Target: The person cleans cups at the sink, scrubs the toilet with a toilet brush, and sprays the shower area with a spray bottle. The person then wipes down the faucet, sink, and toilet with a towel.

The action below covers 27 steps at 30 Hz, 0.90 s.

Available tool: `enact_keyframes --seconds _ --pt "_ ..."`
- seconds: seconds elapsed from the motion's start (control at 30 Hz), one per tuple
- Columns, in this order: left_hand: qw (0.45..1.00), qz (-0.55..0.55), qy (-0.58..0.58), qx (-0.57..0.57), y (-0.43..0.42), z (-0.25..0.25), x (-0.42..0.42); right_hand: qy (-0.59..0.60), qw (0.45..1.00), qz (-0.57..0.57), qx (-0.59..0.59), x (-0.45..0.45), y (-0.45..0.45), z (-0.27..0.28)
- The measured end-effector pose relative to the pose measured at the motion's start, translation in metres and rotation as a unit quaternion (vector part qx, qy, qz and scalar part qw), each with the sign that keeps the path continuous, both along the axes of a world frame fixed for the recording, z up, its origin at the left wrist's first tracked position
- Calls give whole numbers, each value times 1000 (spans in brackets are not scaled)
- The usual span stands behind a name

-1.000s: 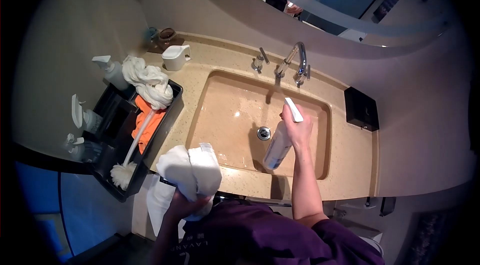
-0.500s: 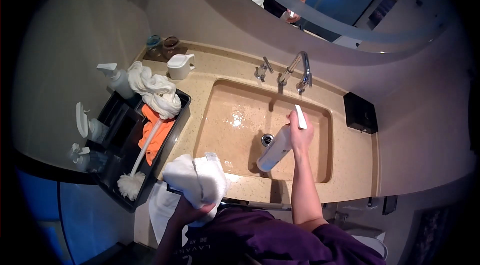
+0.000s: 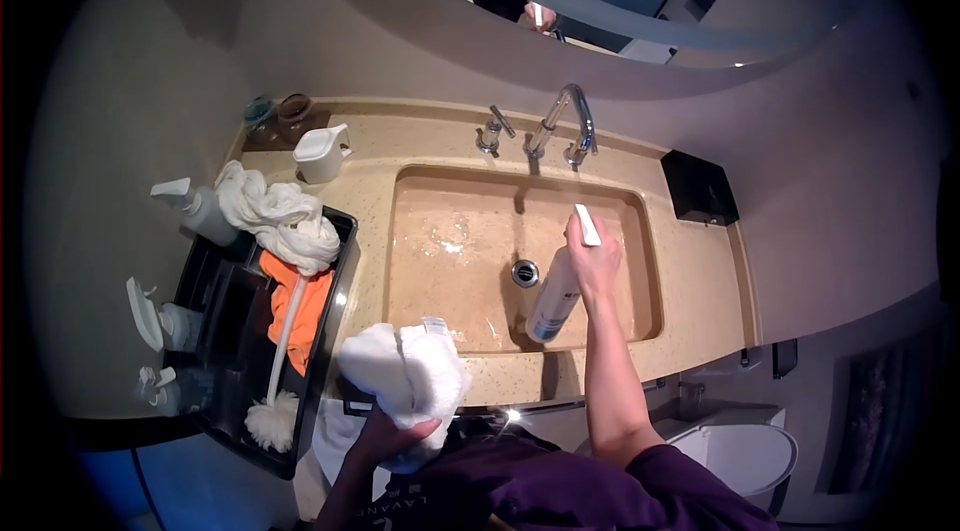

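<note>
My right hand (image 3: 597,256) grips a spray bottle (image 3: 556,299) by its neck, just under the white trigger head, over the right part of the beige sink (image 3: 450,271). The bottle's base hangs near the round drain (image 3: 525,273). My left hand (image 3: 395,431) is closed around a bunched white towel (image 3: 405,371) in front of the sink's left front edge. Wet, shiny spots show on the basin floor. Behind the sink stands a chrome faucet (image 3: 567,116).
At left, a black caddy (image 3: 340,291) holds spray bottles, a white cloth (image 3: 275,216), an orange cloth (image 3: 312,311) and a white brush (image 3: 272,421). A white cup (image 3: 320,155), two glasses and a black box (image 3: 698,189) stand on the counter; a toilet (image 3: 745,456) is lower right.
The view has shifted slightly. The spray bottle has tilted and swung a little over the sink, still in my right hand. The towel stays in my left hand, near the sink's front edge.
</note>
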<state>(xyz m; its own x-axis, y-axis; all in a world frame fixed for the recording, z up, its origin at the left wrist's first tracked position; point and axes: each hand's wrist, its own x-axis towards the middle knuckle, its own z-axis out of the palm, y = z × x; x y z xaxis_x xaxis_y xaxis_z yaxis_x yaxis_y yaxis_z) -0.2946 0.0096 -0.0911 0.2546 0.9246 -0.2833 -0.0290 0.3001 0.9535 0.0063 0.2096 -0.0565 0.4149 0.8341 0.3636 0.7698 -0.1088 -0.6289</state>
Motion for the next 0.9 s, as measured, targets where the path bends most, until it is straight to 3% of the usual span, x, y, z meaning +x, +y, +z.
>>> enact_keyframes --seconds 0.13,0.27,0.33,0.43,0.53,0.63,0.67,0.73,0.9 --pt "997 -46 59 -21 2 0 -4 27 999 -40 20 15 1 -4" --pt "998 -38 -27 -53 -3 -2 0 2 994 -44 99 22 0 9" --pt "995 -42 -39 -77 -5 7 6 -41 995 -74 59 34 -3 6" --pt "994 -101 44 2 -12 2 20 -17 995 -85 58 50 -28 11" --pt "979 -177 61 86 -18 11 45 128 977 -26 169 73 -89 32" --pt "954 -239 87 161 -35 31 81 160 945 77 275 97 -194 50" --pt "934 -259 102 226 -41 26 90 184 947 37 261 93 -242 70" --pt "900 -328 110 267 -50 27 127 139 940 -6 310 106 -315 53" --pt "758 -557 101 322 -116 31 238 11 924 -306 228 81 -519 35"
